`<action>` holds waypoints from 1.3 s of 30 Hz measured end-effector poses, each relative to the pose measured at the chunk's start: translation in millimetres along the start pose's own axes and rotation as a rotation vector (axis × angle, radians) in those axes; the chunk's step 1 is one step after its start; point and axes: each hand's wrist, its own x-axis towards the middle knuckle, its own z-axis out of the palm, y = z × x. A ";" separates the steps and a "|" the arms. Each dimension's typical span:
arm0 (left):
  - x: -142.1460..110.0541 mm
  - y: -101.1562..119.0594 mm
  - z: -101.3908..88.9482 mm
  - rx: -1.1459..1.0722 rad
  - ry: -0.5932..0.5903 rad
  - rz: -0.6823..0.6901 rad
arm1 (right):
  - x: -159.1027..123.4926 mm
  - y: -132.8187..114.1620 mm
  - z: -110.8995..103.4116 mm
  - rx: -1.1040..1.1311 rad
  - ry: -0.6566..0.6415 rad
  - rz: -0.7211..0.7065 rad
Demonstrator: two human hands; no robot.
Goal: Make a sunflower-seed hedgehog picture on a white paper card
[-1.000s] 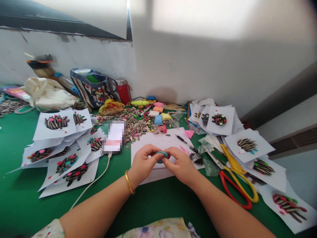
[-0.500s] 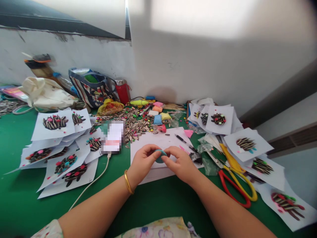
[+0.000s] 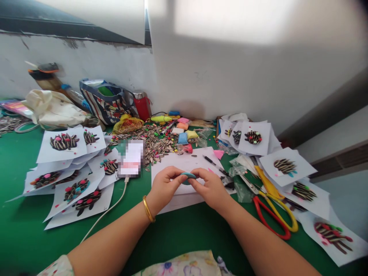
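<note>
Pinching a teal clay piece (image 3: pixel 188 176) between both hands (image 3: pixel 186 186), wrists bent inward.

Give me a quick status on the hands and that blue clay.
Left hand and right hand both pinching the blue clay. Clay held above the white paper. Scissors lie off right, nothing in the way.
</note>
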 end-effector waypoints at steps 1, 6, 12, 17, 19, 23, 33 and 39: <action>0.0 -0.3 0.3 -0.031 -0.014 -0.025 | 0.3 0.4 0.0 0.015 0.007 0.005; -0.4 -3.5 1.6 -0.033 -0.004 -0.011 | 1.5 1.1 0.9 0.001 0.010 -0.005; -0.8 -5.5 1.6 -0.020 0.016 -0.024 | 0.1 -1.3 2.3 -0.018 -0.008 0.007; -1.1 -5.9 1.7 0.050 0.016 0.036 | 0.0 -1.9 4.0 -0.002 -0.003 0.005; -1.3 -5.8 1.6 0.047 0.018 0.018 | 0.1 -1.6 4.8 0.015 -0.010 0.013; -1.7 -3.0 1.8 0.023 0.008 0.075 | 0.7 -1.4 5.3 -0.004 -0.009 -0.009; -1.3 -4.2 3.8 -0.009 0.018 0.040 | -0.3 -1.3 4.0 0.032 -0.016 0.056; -2.7 -4.1 3.4 0.014 0.014 -0.010 | 0.6 1.3 5.0 0.049 -0.017 0.079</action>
